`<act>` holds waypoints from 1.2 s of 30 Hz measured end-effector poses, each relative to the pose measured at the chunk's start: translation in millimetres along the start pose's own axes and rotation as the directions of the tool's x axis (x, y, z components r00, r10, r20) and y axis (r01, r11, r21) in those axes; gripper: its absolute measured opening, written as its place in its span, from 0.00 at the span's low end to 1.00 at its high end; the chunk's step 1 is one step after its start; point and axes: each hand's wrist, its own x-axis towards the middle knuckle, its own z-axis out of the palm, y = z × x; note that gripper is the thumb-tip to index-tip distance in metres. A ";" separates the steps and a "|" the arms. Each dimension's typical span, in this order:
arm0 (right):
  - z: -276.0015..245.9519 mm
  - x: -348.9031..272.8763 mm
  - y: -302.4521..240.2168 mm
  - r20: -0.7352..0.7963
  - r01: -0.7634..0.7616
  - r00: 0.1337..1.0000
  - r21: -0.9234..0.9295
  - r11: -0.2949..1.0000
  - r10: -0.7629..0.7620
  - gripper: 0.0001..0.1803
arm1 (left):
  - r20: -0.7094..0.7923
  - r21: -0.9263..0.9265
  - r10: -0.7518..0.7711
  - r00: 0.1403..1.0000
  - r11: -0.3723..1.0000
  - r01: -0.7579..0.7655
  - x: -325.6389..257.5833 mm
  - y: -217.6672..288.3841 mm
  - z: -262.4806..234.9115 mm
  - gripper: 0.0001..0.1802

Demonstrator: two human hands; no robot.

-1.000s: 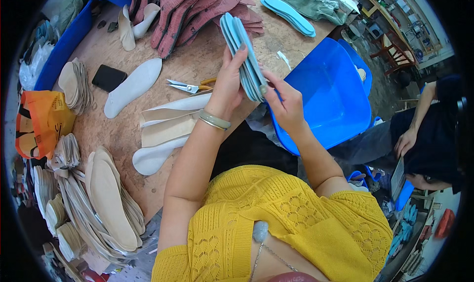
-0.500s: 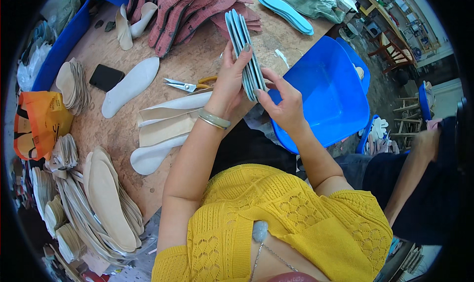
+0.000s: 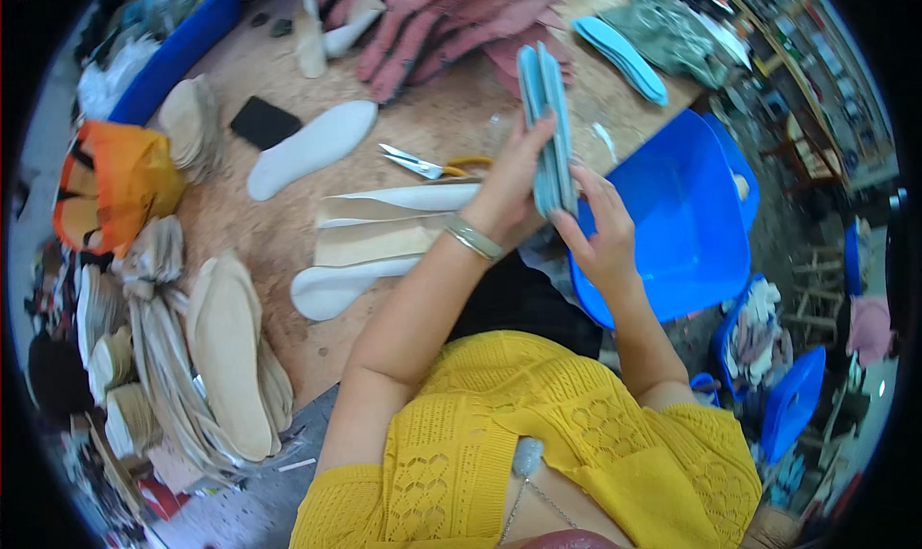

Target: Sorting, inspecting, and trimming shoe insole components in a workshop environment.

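Note:
Above the table edge, a small stack of light blue insoles (image 3: 545,83) stands on edge, held upright between my two hands. My left hand (image 3: 516,172), with a bangle at its wrist, wraps the stack's left side, thumb across the near faces. At the lower right end, the fingers and thumb of my right hand (image 3: 602,224) grip the stack's edges. Just left of my left hand lie scissors (image 3: 437,168) with orange handles, blades spread. Nearer to me, beside my left forearm, are beige and white insole-shaped pieces (image 3: 370,246).
A blue tub (image 3: 672,227) stands right of the table. Dark red cut sheets (image 3: 447,30) and more blue insoles (image 3: 622,59) lie at the back. Leftward are a white insole (image 3: 312,150), a black phone-like rectangle (image 3: 264,122), an orange bag (image 3: 120,184) and beige insole stacks (image 3: 230,347).
The view has shifted, so the table's things sit farther right. The insoles are pressed closer together in my hands. A person at the right has mostly left the view.

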 end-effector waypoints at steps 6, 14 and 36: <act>-4.6 -14.6 17.3 0.053 -0.429 0.877 0.531 0.731 0.477 0.35 | 0.208 -0.157 -0.165 0.964 0.967 0.199 -11.1 10.5 -1.4 0.24; -2.7 19.2 12.8 0.361 -0.585 0.807 0.596 0.550 0.468 0.48 | 0.182 -0.057 0.029 0.983 0.998 -0.019 -5.4 4.3 -4.5 0.28; 6.5 0.9 24.5 0.259 -0.544 0.830 0.572 0.614 0.494 0.37 | 0.117 -0.081 -0.039 0.992 0.995 0.049 -6.8 0.1 -1.4 0.22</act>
